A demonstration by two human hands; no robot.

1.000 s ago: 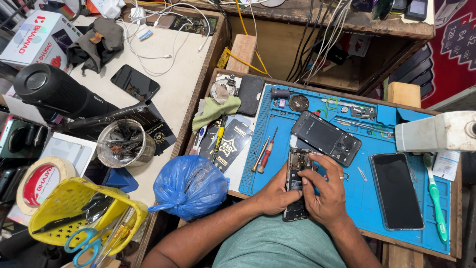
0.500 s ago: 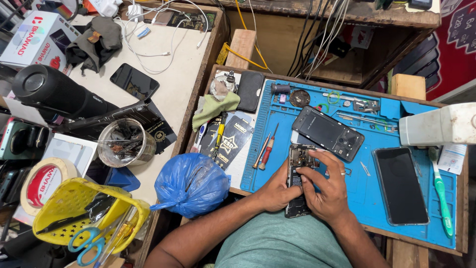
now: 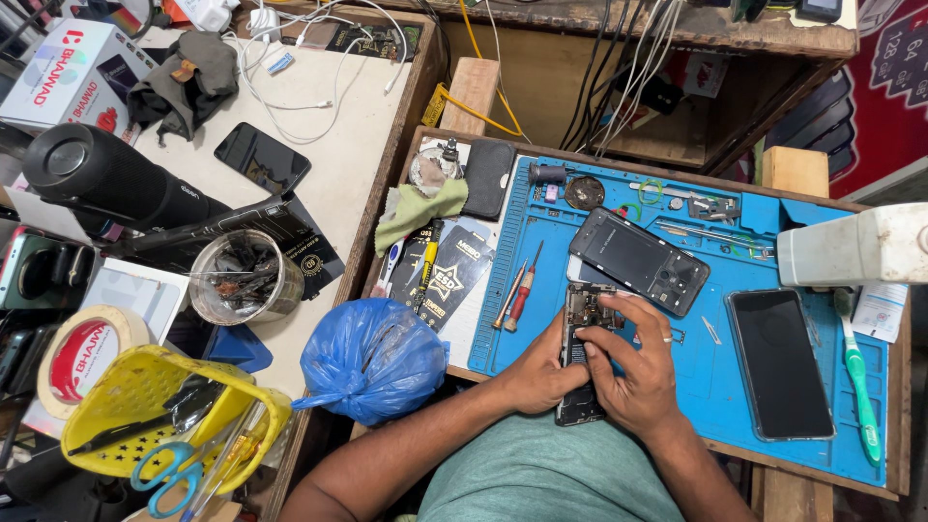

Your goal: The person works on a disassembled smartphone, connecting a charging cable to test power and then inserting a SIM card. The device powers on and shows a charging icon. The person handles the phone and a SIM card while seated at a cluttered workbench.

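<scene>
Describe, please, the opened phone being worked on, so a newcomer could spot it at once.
Find the blue work mat on the wooden bench. At its near edge, the left hand and right hand hold the opened phone between them. Unlike the intact dark phone lying to the right, its circuitry is bare.

Bright, even light from above; soft shadows only. The blue work mat (image 3: pixel 715 387) looks sharp, with faint glare on the dark phone screen (image 3: pixel 778 362). Edges bend slightly.
</scene>
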